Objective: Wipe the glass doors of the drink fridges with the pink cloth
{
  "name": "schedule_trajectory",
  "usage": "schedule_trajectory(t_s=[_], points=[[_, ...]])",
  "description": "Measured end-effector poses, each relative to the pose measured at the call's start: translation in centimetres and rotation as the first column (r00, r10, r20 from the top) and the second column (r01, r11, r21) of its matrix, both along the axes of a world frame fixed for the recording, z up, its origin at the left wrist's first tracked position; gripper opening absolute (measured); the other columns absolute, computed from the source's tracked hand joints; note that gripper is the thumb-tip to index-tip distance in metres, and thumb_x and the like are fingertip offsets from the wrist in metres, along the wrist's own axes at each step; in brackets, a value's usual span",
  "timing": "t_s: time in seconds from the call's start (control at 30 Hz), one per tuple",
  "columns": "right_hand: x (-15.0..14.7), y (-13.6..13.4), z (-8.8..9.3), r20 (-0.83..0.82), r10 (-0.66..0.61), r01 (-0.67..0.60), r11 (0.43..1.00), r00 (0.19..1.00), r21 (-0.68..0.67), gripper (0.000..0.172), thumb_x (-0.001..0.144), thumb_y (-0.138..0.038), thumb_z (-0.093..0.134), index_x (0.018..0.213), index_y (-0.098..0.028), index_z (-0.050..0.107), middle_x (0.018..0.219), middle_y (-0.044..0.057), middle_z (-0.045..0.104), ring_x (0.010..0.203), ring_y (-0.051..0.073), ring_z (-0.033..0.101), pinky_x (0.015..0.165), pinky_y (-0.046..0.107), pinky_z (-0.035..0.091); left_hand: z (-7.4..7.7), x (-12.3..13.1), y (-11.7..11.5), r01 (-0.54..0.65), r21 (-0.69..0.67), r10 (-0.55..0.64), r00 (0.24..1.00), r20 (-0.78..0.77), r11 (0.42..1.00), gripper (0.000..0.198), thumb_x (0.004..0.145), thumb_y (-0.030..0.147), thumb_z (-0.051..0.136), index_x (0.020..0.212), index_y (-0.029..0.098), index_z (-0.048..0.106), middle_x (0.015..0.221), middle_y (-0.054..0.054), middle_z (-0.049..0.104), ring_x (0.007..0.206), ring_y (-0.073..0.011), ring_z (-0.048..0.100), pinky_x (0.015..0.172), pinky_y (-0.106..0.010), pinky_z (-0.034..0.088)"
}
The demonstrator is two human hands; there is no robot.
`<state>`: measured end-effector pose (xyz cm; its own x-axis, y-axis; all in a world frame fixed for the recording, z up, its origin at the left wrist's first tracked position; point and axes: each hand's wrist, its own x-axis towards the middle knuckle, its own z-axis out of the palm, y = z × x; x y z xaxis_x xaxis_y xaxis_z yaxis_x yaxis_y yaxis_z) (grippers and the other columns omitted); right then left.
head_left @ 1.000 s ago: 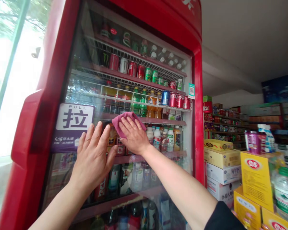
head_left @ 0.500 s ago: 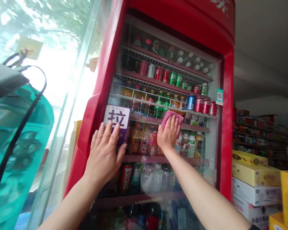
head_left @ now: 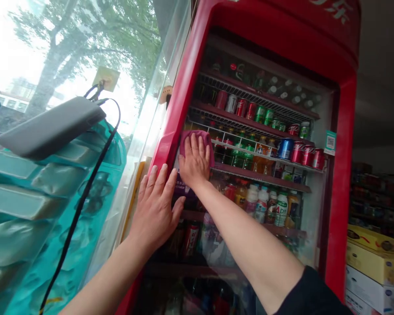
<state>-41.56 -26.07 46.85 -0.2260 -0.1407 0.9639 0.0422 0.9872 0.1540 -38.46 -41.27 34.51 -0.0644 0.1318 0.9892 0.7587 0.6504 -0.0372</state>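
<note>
My right hand [head_left: 195, 164] presses a pink cloth [head_left: 212, 150] flat against the glass door of a red drinks fridge [head_left: 339, 183], at its left side. The cloth and hand cover much of the pull sign; its purple lower part [head_left: 183, 187] shows below the wrist. My left hand [head_left: 156, 210] holds nothing. Its fingers are spread over the fridge's left red frame, just left of my right hand; whether the palm touches it I cannot tell. Behind the glass, cans [head_left: 285, 149] and bottles [head_left: 262, 203] stand on several shelves.
To the left hangs a teal organizer with pockets [head_left: 16, 201], with a grey device [head_left: 52, 127] and a black cable [head_left: 82, 210] in front. A clear glass panel [head_left: 151, 105] stands beside the fridge. Stacked cartons [head_left: 376, 267] stand at the lower right.
My right hand has slid the cloth leftward across the glass, from the middle of the door onto the pull sign. The view has turned left; my left hand now lies nearer the frame's edge.
</note>
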Motion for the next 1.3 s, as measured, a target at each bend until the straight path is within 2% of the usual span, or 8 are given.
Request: schedule_trajectory(t_s=[0.1,0.17,0.43,0.53,0.7,0.93,1.1,1.3], points=[[-0.5,-2.0,-0.3,0.032,-0.003,0.004,1.000,0.999,-0.028,0.069,0.111,-0.036,0.045,0.176,-0.018,0.033,0.188,0.007,0.018,0.176,0.031,0.008,0.143,0.059,0.008,-0.1,-0.2,-0.7,-0.004,0.013,0.004,1.000,0.007,1.000,0.075,0.107,0.041,0.055,0.175,0.019,0.031,0.182,-0.019,0.032,0.173,-0.0384,0.019,0.138,-0.063,0.024],[-0.6,-2.5,-1.3,0.039,0.006,-0.004,0.999,0.999,-0.043,0.069,0.110,-0.034,0.044,0.176,-0.018,0.032,0.188,0.008,0.017,0.176,0.030,0.007,0.143,0.060,0.007,-0.5,-0.4,-1.1,-0.003,0.020,0.002,1.000,0.023,1.000,0.075,0.108,0.042,0.055,0.175,0.019,0.031,0.183,-0.019,0.030,0.173,-0.0389,0.019,0.138,-0.063,0.024],[-0.7,-3.2,-9.3,0.104,0.031,-0.024,0.998,0.994,-0.066,0.068,0.112,-0.038,0.045,0.176,-0.017,0.034,0.188,0.008,0.019,0.176,0.032,0.009,0.143,0.062,0.010,-4.4,-1.2,-1.7,0.024,0.028,-0.026,0.997,0.073,0.999,0.075,0.109,0.039,0.054,0.177,0.022,0.028,0.184,-0.017,0.027,0.174,-0.0373,0.016,0.139,-0.061,0.021],[-0.8,-3.3,-11.4,0.113,0.046,-0.036,0.995,0.992,-0.094,0.066,0.112,-0.036,0.045,0.176,-0.020,0.035,0.188,0.007,0.019,0.176,0.032,0.010,0.143,0.064,0.012,-5.6,-1.1,-1.9,0.024,0.025,-0.026,0.997,0.077,0.999,0.075,0.110,0.039,0.053,0.178,0.024,0.025,0.185,-0.016,0.025,0.174,-0.0376,0.017,0.138,-0.061,0.022],[-0.7,-3.1,-14.6,0.127,0.072,-0.061,0.994,0.989,-0.085,0.064,0.113,-0.034,0.042,0.176,-0.023,0.034,0.187,0.002,0.020,0.176,0.031,0.011,0.143,0.065,0.015,-6.6,-0.9,-1.8,0.020,0.028,-0.022,0.996,0.088,0.999,0.075,0.110,0.041,0.052,0.178,0.025,0.026,0.185,-0.015,0.027,0.174,-0.0361,0.017,0.139,-0.060,0.020],[-0.3,-2.7,-20.4,0.193,0.067,-0.062,0.998,0.979,-0.031,0.063,0.116,-0.034,0.036,0.177,-0.020,0.031,0.187,0.007,0.019,0.175,0.032,0.020,0.140,0.066,0.028,-7.7,-0.3,-0.5,-0.005,-0.014,0.006,0.993,0.118,1.000,0.074,0.110,0.040,0.052,0.178,0.023,0.027,0.185,-0.016,0.026,0.174,-0.0357,0.016,0.139,-0.058,0.019],[-0.4,-2.0,-22.6,0.195,0.074,-0.081,0.996,0.978,0.028,0.062,0.117,-0.039,0.038,0.177,-0.023,0.032,0.187,0.007,0.018,0.171,0.035,0.030,0.138,0.067,0.033,-9.3,0.4,0.3,-0.006,-0.049,0.013,0.990,0.142,0.999,0.076,0.109,0.040,0.053,0.178,0.022,0.026,0.184,-0.016,0.027,0.174,-0.0363,0.015,0.139,-0.059,0.019],[0.2,0.7,-24.4,0.239,0.139,-0.174,0.976,0.961,0.134,0.062,0.116,-0.041,0.041,0.176,-0.025,0.034,0.184,0.005,0.029,0.172,0.028,0.029,0.140,0.059,0.032,-13.0,1.5,1.7,0.030,-0.056,-0.022,0.990,0.141,0.998,0.080,0.108,0.035,0.058,0.179,0.024,0.023,0.184,-0.018,0.028,0.174,-0.0358,0.019,0.139,-0.062,0.023]])
